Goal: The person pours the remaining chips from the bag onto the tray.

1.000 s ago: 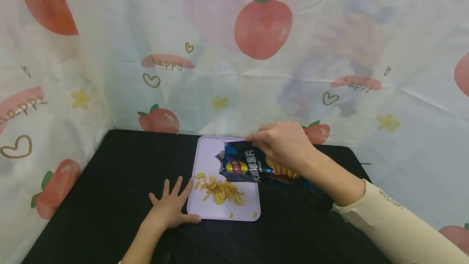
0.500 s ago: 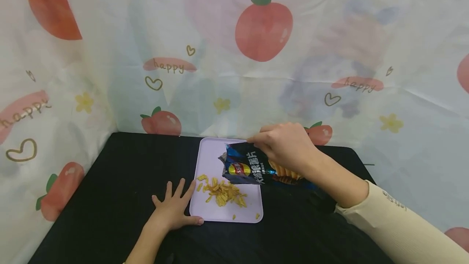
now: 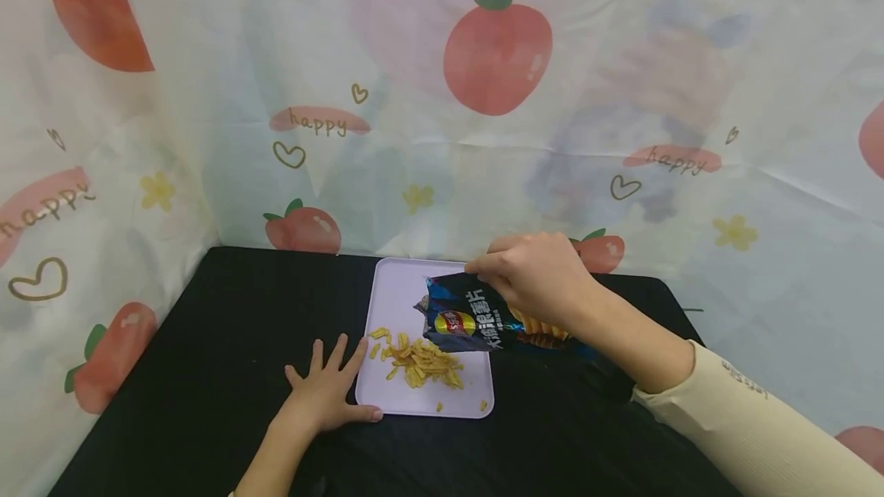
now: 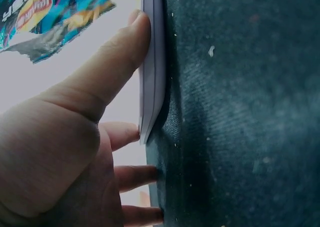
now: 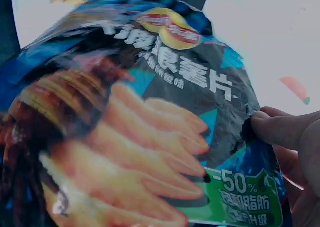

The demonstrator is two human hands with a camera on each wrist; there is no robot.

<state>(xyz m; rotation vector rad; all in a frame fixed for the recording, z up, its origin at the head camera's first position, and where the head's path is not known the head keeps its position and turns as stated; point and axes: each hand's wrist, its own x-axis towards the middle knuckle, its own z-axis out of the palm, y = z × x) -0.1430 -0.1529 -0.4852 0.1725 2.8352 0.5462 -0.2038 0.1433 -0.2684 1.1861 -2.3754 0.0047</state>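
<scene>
My right hand [image 3: 539, 271] pinches the edge of a dark blue potato chip bag [image 3: 459, 322] between thumb and fingers, seen closely in the right wrist view. The bag lies on its side in the air, its torn mouth pointing left over the lilac tray [image 3: 397, 290]. A heap of yellow crinkled chips [image 3: 421, 365] lies on the tray below the mouth, with a few pieces apart from it. My left hand [image 3: 323, 393] is spread at the tray's left side. Its thumb [image 4: 122, 44] rests on the tray's edge; another fingertip is right at the rim.
A black cloth covers the table [image 3: 276, 313]. Behind and to the left hangs a pale curtain [image 3: 387, 175] printed with fruit, hearts and flowers, reaching the table's back edge. Small pale specks [image 4: 211, 51] dot the cloth near the tray.
The bag's mouth end has dipped slightly toward the tray in my right hand. The left hand stays in place at the tray. The head view has shifted a little.
</scene>
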